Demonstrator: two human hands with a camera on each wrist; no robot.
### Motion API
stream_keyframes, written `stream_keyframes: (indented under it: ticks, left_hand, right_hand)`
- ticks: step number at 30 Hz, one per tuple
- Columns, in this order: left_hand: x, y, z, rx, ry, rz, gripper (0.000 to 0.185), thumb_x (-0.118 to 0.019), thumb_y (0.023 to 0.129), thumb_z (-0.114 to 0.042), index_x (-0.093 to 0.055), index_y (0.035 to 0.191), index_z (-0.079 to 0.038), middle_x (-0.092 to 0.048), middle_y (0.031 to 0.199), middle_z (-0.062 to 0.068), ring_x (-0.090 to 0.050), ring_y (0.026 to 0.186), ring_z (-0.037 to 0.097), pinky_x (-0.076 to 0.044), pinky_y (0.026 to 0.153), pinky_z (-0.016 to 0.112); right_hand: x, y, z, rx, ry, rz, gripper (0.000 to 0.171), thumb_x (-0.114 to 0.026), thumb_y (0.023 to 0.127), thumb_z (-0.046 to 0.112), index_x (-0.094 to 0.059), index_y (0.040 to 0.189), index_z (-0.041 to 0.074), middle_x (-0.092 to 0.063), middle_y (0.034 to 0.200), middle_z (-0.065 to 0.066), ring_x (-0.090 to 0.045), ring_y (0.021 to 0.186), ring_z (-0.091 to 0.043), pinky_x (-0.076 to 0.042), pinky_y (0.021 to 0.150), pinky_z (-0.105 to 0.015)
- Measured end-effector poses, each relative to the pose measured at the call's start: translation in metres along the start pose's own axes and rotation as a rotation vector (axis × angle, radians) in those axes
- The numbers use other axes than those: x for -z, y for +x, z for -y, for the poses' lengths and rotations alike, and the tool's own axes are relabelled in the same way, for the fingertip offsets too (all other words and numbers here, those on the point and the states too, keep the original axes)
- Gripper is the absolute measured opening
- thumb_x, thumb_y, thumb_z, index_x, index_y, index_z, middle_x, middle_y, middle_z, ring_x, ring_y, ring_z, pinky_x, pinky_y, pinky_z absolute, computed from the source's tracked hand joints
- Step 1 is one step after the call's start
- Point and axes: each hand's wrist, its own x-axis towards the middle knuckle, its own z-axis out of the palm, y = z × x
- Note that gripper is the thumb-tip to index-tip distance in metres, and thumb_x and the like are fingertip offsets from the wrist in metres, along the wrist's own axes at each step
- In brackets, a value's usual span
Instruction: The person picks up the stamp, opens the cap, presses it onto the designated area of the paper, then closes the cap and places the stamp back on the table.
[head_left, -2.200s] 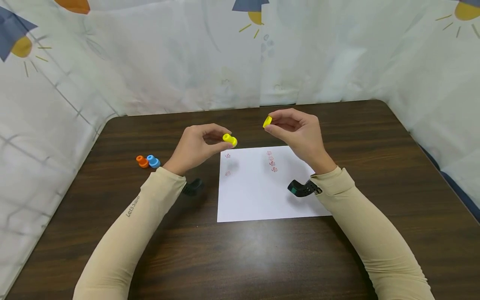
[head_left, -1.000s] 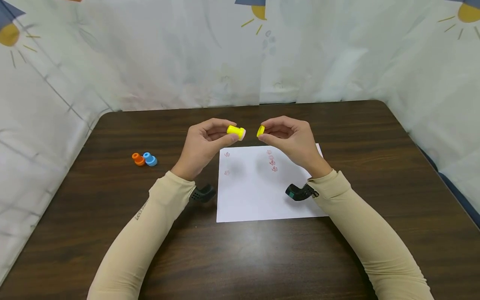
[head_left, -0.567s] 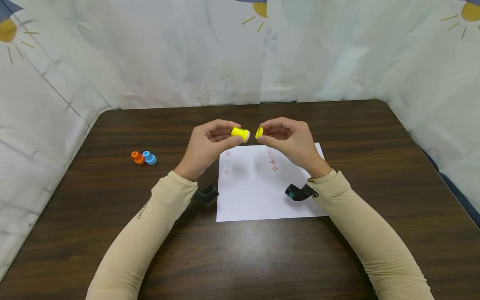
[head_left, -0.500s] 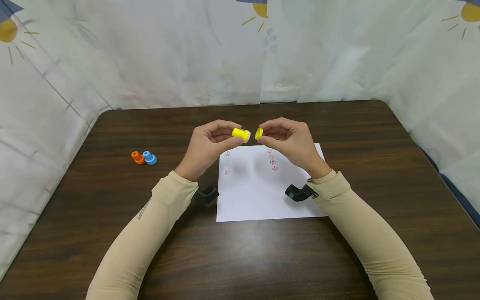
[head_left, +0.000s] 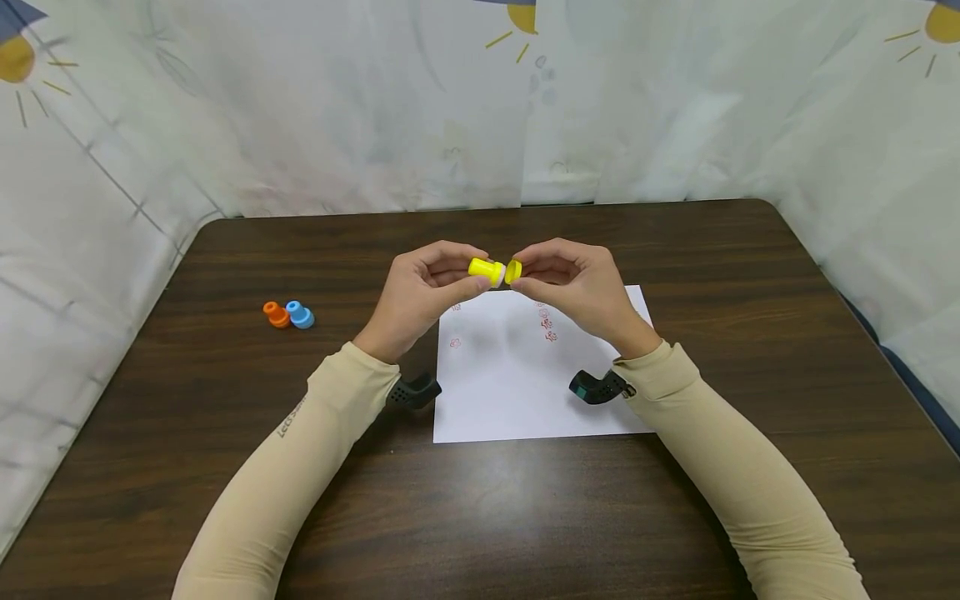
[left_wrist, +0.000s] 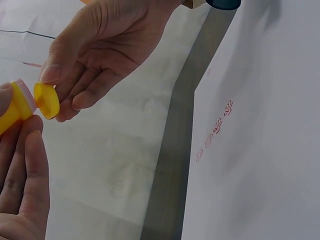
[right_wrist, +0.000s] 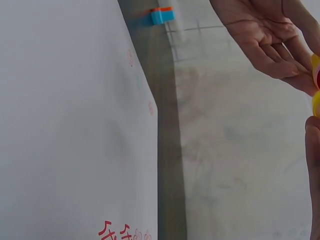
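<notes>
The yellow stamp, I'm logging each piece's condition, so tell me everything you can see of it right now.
The yellow stamp is a small, smooth plastic-looking cylinder with a pale pink stamping face at one end. It lies sideways in the air above the white paper, pinched by the left hand, pink face turned toward the right hand. That hand pinches the matching yellow cap right at the face; in the left wrist view the cap is tilted and looks not fully seated.

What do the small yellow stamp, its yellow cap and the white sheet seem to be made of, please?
Small yellow stamp: likely moulded plastic, smooth, evenly coloured; its pinkish face may be rubber or foam. Yellow cap: the same glossy plastic, thin-walled. White sheet: matte paper, flat, carrying red ink marks.
</notes>
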Motion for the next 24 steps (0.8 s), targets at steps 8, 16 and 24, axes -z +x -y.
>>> stream_keyframes:
  ticks: [8, 16, 24]
  left_hand:
    - [-0.0021, 0.0002, 0.0009, 0.009, -0.010, -0.009, 0.037, -0.080, 0.089, -0.007, -0.069, 0.123, 0.002, -0.077, 0.108, 0.001, -0.077, 0.094, 0.016, -0.064, 0.088, 0.026]
    - [-0.0025, 0.0003, 0.0018, 0.013, -0.006, -0.009, 0.032, -0.079, 0.089, -0.006, -0.071, 0.120, -0.005, -0.076, 0.109, 0.001, -0.077, 0.096, 0.017, -0.064, 0.089, 0.028]
    - [-0.0028, 0.0009, 0.0036, 0.012, -0.018, 0.002, 0.030, -0.080, 0.089, -0.007, -0.072, 0.118, -0.005, -0.076, 0.108, 0.002, -0.076, 0.096, 0.017, -0.063, 0.090, 0.027]
  right_hand:
    - [-0.0019, -0.0015, 0.0041, -0.005, 0.001, 0.028, 0.032, -0.081, 0.084, -0.004, -0.072, 0.115, -0.006, -0.076, 0.107, 0.003, -0.076, 0.093, -0.015, -0.065, 0.089, -0.030]
    - [-0.0050, -0.0013, 0.0061, -0.013, 0.013, 0.020, 0.032, -0.081, 0.083, -0.006, -0.072, 0.114, -0.006, -0.077, 0.105, 0.002, -0.077, 0.092, -0.015, -0.065, 0.088, -0.030]
    - [-0.0071, -0.0016, 0.0053, -0.003, -0.017, 0.026, 0.031, -0.082, 0.084, -0.002, -0.074, 0.113, -0.002, -0.077, 0.106, 0.002, -0.077, 0.092, -0.017, -0.065, 0.086, -0.033]
